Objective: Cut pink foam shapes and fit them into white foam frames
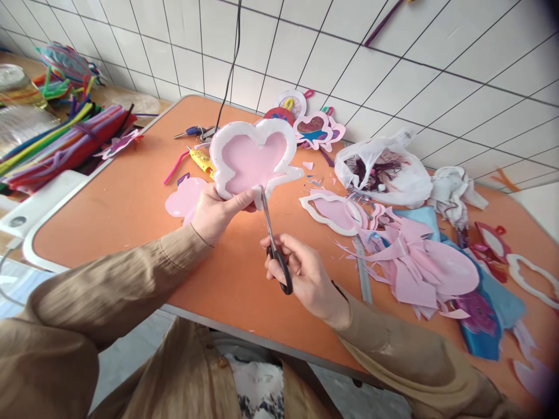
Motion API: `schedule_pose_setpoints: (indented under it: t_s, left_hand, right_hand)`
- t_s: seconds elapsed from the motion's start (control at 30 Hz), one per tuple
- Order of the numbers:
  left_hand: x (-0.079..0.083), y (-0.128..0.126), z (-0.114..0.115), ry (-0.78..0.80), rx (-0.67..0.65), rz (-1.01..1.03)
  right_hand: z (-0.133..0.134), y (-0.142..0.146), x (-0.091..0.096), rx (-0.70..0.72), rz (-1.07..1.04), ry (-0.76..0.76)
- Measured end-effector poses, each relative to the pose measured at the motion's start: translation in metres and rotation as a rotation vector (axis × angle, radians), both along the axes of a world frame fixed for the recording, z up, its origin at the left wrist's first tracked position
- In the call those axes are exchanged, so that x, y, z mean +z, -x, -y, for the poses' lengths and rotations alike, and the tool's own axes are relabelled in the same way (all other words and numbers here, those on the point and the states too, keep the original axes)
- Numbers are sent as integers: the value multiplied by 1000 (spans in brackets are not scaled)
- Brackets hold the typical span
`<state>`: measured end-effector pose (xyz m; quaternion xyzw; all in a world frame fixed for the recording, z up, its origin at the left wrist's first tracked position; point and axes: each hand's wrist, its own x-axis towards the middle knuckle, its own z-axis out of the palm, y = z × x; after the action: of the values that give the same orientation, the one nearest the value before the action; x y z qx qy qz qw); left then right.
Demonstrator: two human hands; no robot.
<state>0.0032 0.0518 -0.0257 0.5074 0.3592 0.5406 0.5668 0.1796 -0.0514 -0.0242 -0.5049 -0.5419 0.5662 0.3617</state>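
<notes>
my left hand [210,216] holds up a pink piece [255,158] with wavy sides and a thick white rim, above the middle of the orange desk [126,192]. the fingers on that side are closed on its lower edge, my thumb lying across the front and the others mostly hidden behind. my right hand [305,273] has the scissors [282,272], its fingers curled around the black handles, and the blades point up to the bottom of the white rim, just beside my left thumb. how far apart the blades stand i cannot tell.

behind my left wrist a pale pink cutout [186,196] lies flat, with a yellow tool [201,161] and a bent pink stem [176,167] near it. past the piece i hold, decorated shapes [312,129] are grouped by the tiled wall [305,35]. to my right, a white-edged pink shape [334,212] lies near an open plastic bag [414,185], and a heap of pink scraps [414,265] partly covers some blue material [485,317]. over on the left, beyond the desk edge, sits a bundle of coloured fuzzy stems [74,139].
</notes>
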Motion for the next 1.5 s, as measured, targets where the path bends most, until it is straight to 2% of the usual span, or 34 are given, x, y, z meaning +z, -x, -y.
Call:
schedule_pose_setpoints:
  t_s: [0.13,0.27,0.6,1.03,1.27,1.5]
  left_hand:
    - [3,-1,0,30,-25,46]
    - [4,-1,0,32,-26,47]
    - [-5,0,1,18,-21,28]
    - [-5,-2,3,18,3,11]
    - [-8,-1,2,14,5,-10]
    - [-5,-1,2,42,-6,36]
  right_hand:
    - [2,1,-8,9,-34,-22]
    - [5,3,-7,5,-27,-24]
    - [6,6,-8,8,-34,-42]
    - [9,8,-9,9,-132,20]
    - [10,9,-13,-6,-117,43]
    - [9,10,-6,4,-192,80]
